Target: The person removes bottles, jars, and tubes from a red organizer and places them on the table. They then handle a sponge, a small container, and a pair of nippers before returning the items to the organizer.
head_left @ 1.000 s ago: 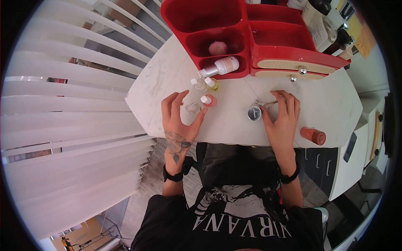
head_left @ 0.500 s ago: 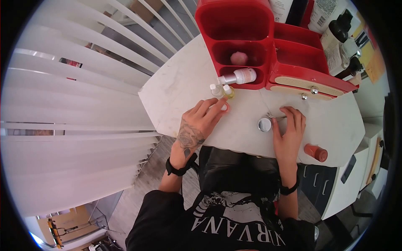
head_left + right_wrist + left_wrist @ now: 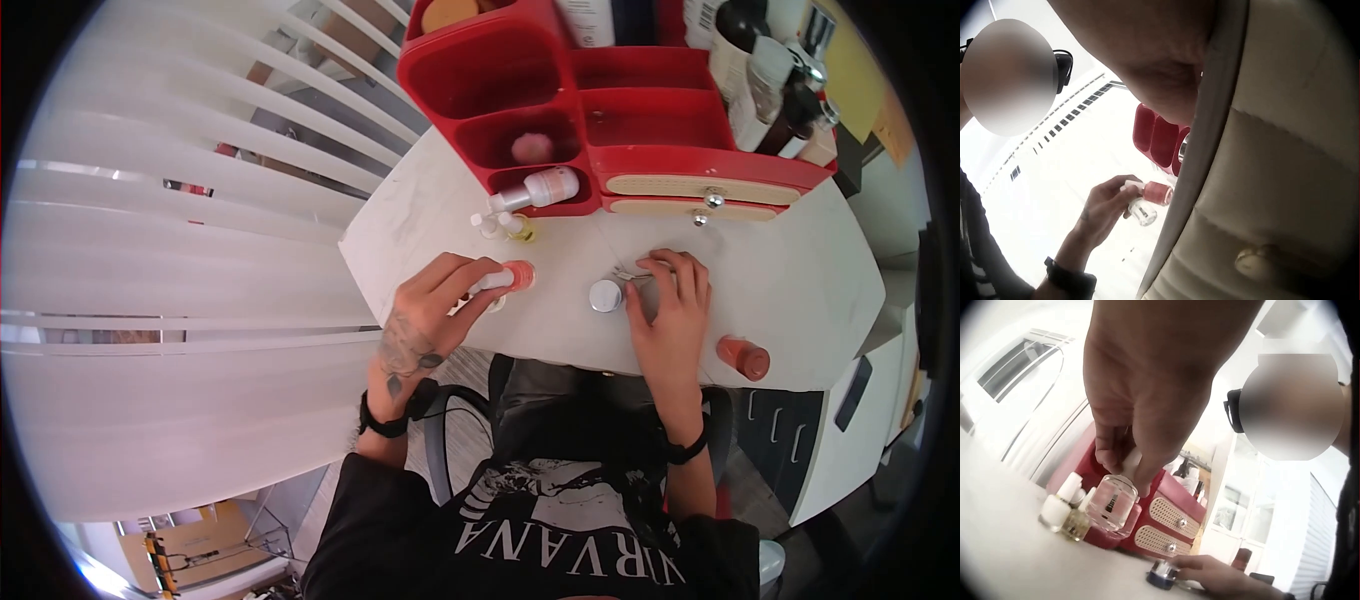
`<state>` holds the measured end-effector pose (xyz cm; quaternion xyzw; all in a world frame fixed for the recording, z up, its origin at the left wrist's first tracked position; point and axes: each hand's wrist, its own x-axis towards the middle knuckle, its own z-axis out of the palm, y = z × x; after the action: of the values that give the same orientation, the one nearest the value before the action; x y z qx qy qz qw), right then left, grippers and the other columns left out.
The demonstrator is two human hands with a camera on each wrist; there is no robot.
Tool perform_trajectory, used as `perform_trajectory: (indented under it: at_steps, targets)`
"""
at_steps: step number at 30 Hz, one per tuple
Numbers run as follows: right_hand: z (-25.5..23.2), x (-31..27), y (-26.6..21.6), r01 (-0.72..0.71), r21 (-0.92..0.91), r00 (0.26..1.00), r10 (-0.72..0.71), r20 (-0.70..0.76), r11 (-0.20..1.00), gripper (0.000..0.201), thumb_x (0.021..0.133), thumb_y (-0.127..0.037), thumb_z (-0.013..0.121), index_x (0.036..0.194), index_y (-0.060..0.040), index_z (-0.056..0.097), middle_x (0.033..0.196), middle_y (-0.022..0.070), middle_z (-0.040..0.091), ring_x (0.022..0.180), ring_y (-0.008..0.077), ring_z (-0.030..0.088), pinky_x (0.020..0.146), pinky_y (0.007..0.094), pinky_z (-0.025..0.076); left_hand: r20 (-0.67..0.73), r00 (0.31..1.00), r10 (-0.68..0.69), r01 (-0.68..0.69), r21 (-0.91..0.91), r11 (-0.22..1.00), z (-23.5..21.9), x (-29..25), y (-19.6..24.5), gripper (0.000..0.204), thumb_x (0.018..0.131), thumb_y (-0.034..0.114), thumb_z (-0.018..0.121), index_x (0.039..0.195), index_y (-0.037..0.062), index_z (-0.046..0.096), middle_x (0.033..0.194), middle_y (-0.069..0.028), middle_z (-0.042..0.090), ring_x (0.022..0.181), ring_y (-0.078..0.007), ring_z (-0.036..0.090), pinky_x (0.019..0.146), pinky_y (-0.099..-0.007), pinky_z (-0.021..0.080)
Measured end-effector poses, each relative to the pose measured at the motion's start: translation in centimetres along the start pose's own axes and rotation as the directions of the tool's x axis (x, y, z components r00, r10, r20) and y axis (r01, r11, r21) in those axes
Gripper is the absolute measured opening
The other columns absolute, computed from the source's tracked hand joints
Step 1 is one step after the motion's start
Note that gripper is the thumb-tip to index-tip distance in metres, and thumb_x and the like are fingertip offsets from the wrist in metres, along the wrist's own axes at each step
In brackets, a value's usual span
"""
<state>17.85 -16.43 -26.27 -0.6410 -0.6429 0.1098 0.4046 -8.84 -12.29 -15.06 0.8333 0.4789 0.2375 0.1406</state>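
Observation:
My left hand [image 3: 432, 300] pinches a pink nail polish bottle [image 3: 519, 274] by its white cap. A clear nail polish bottle [image 3: 1110, 501] is also in its fingers, in front of the pink one in the left wrist view and mostly hidden by the hand from above. Just beyond stand a clear white-capped bottle [image 3: 484, 226] and a yellowish one [image 3: 520, 229]. My right hand [image 3: 672, 315] rests on the table with loosely bent fingers, its thumb beside a round silver-lidded jar [image 3: 605, 296]. A thin cord-like item [image 3: 630, 274] lies by its fingertips.
A red organizer [image 3: 590, 160] with compartments and drawers stands at the back, with a pump bottle [image 3: 540, 188] lying in its front compartment. Tall bottles [image 3: 765, 85] crowd its right side. A reddish-brown tube [image 3: 743, 357] lies right of my right hand. White blinds [image 3: 200, 400] hang at left.
My left hand went from open beside the bottles to the pink bottle, took its cap, and drew it back toward me with the clear bottle. My right hand stayed by the jar.

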Motion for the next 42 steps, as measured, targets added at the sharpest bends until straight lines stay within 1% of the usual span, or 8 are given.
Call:
perform_trajectory:
  at_steps: [8,13,17,30,33,36,39,42]
  targets:
    - [-0.3,-0.2,0.4,-0.003,0.103,0.999,0.007,-0.043,0.995,0.032,0.086,-0.010,0.078,0.115,-0.0022,0.068,0.125,0.0102,0.062,0.126,0.0363,0.055,0.104,0.0521,0.044,-0.098,0.988,0.120,-0.118,0.026,0.993,-3.8,6.1,7.6,0.034,0.074,-0.003,0.091,0.105,-0.0013,0.076,0.093,-0.0107,0.074,0.078,-0.0193,0.067,0.070,-0.0293,0.052]
    - [-0.6,-0.5,0.4,-0.006,0.162,0.999,0.013,-0.047,0.987,0.032,0.085,-0.009,0.078,0.114,-0.0029,0.068,0.124,0.0100,0.062,0.125,0.0353,0.056,0.104,0.0513,0.045,-0.251,0.896,0.367,-0.354,0.097,0.930,-4.0,10.8,9.2,0.035,0.078,-0.002,0.089,0.110,0.0001,0.074,0.099,-0.0108,0.077,0.083,-0.0194,0.071,0.073,-0.0297,0.056]
    - [-0.5,-0.7,0.6,0.006,0.194,0.998,0.007,-0.068,0.981,0.032,0.084,-0.010,0.079,0.114,-0.0028,0.068,0.123,0.0106,0.062,0.125,0.0343,0.056,0.104,0.0504,0.045,-0.377,0.867,0.326,-0.288,0.154,0.945,-3.3,14.3,10.8,0.031,0.085,0.001,0.086,0.113,0.0008,0.074,0.101,-0.0076,0.077,0.085,-0.0157,0.071,0.074,-0.0287,0.056]
    - [-0.5,-1.0,0.9,0.001,0.238,0.992,0.029,-0.121,0.971,0.031,0.082,-0.009,0.079,0.110,-0.0027,0.068,0.119,0.0107,0.063,0.124,0.0336,0.057,0.105,0.0478,0.045,-0.022,0.926,0.377,-0.342,0.376,0.861,-0.6,20.9,9.6,0.026,0.095,0.006,0.075,0.121,0.0041,0.072,0.109,-0.0098,0.070,0.083,-0.0216,0.070,0.074,-0.0335,0.056]
    - [-0.5,-0.9,0.9,0.013,0.219,0.992,0.015,-0.126,0.976,0.031,0.081,-0.008,0.078,0.109,-0.0010,0.069,0.119,0.0115,0.062,0.122,0.0330,0.057,0.103,0.0466,0.046,0.024,0.939,0.342,-0.328,0.360,0.873,-0.9,20.9,9.6,0.023,0.092,0.008,0.078,0.114,0.0043,0.073,0.110,-0.0107,0.070,0.093,-0.0284,0.072,0.080,-0.0383,0.057]
    - [-0.5,-1.0,0.7,0.001,0.220,0.994,0.023,-0.108,0.976,0.029,0.082,-0.008,0.078,0.109,-0.0012,0.069,0.119,0.0113,0.062,0.123,0.0330,0.056,0.103,0.0470,0.046,0.045,0.884,0.466,-0.412,0.547,0.729,-0.7,21.1,8.9,0.023,0.090,0.010,0.079,0.112,0.0064,0.074,0.111,-0.0102,0.070,0.109,-0.0307,0.066,0.093,-0.0419,0.053]
    - [-0.5,-0.8,0.7,0.005,0.209,0.995,0.016,-0.100,0.978,0.028,0.082,-0.008,0.078,0.108,-0.0012,0.069,0.119,0.0110,0.062,0.123,0.0332,0.056,0.104,0.0477,0.046,-0.071,0.865,0.497,-0.406,0.484,0.775,-0.5,20.4,8.7,0.029,0.093,0.008,0.076,0.122,0.0064,0.072,0.119,-0.0128,0.071,0.113,-0.0356,0.063,0.099,-0.0430,0.052]
    - [-0.5,-0.9,0.7,-0.004,0.199,0.997,0.020,-0.079,0.980,0.028,0.083,-0.008,0.078,0.109,-0.0017,0.068,0.119,0.0107,0.062,0.123,0.0334,0.056,0.105,0.0483,0.045,-0.278,0.826,0.490,-0.354,0.420,0.836,-1.7,17.8,8.5,0.027,0.096,0.005,0.072,0.123,0.0033,0.070,0.120,-0.0113,0.074,0.106,-0.0264,0.067,0.096,-0.0374,0.053]
